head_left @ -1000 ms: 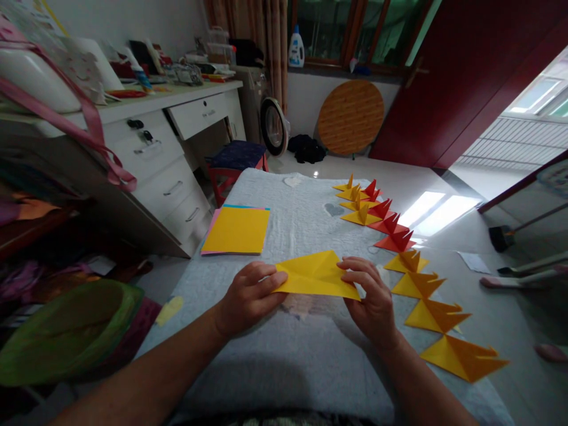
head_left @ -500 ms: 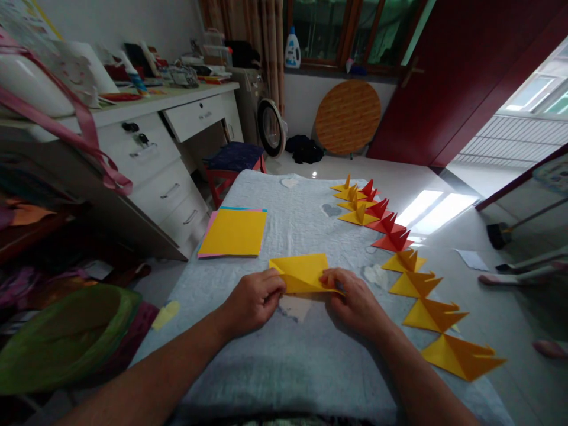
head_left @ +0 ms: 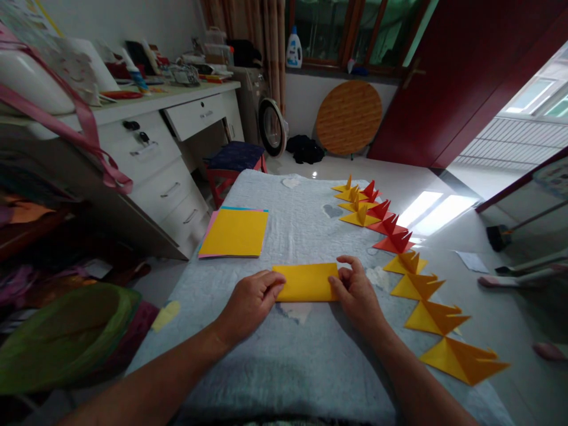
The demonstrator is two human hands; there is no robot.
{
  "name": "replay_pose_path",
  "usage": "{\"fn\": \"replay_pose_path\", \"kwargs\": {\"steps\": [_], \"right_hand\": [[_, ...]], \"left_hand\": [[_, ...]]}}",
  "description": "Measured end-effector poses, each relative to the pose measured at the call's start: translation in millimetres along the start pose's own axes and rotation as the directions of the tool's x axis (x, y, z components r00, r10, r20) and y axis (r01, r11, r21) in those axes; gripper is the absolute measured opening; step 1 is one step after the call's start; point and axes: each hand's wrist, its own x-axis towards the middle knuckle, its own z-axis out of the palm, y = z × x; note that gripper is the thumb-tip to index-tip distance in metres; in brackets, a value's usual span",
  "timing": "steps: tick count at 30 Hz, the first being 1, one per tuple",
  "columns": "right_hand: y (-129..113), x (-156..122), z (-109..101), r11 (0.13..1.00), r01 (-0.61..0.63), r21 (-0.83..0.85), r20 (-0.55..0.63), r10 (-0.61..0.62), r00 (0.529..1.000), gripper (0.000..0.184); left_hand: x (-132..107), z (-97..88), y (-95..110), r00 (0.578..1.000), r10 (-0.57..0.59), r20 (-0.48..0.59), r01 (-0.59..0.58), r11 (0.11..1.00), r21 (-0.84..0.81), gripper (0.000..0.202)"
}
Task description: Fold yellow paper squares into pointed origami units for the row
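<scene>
A yellow sheet of origami paper [head_left: 307, 283], folded into a flat rectangle, lies between my hands over the cloth-covered table. My left hand [head_left: 254, 296] pinches its left end, thumb and curled fingers pressed together. At the right end, my right hand [head_left: 358, 290] grips the paper by thumb, with its index finger lifted away from the edge. Beyond my left hand rests a stack of square paper [head_left: 235, 232], yellow on top, with pink and blue edges showing. Along the table's right side stand several yellow folded paper cranes [head_left: 437, 313] and several red ones [head_left: 392, 231].
A pale blue cloth [head_left: 284, 367] covers the table. To the left stand a green-lined bin [head_left: 66, 337] and a white desk [head_left: 151, 148] with drawers. A stool [head_left: 235, 158] is behind the table, near a washing machine [head_left: 252, 89] with its door ajar.
The yellow paper, slanted and partly raised before, now lies as a neat, flat rectangle slightly nearer me. My right index finger has lifted, and the right hand has shifted a little right.
</scene>
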Motion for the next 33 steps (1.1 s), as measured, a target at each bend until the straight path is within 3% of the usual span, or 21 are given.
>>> {"fn": "replay_pose_path", "kwargs": {"steps": [6,10,17,23,33], "right_hand": [[-2.4,-3.0,-3.6,0.989,0.017,-0.146,-0.004,-0.017,1.0,0.031],[-4.2,-3.4,-5.0,0.961,0.042,-0.272,0.065,-0.025,0.998,0.01],[-4.0,-2.5,-2.5,0.922,0.078,-0.38,0.081,-0.051,0.995,0.011],[-4.2,-3.1,-2.9,0.914,0.102,-0.393,0.101,-0.067,0.993,0.011],[-5.0,-2.1,-6.7,0.932,0.073,-0.354,0.108,-0.037,0.993,0.011]], "left_hand": [[-2.6,3.7,-4.0,0.997,-0.008,0.071,-0.008,0.977,0.213,0.02],[-3.6,4.6,-3.2,0.995,-0.035,0.093,0.005,0.952,0.307,0.022],[-4.6,6.4,0.1,0.993,-0.028,0.111,-0.021,0.906,0.423,0.023],[-5.2,9.5,2.1,0.99,-0.046,0.134,-0.035,0.837,0.546,0.026],[-3.9,11.9,6.1,0.984,-0.087,0.158,-0.029,0.788,0.616,0.032]]}}
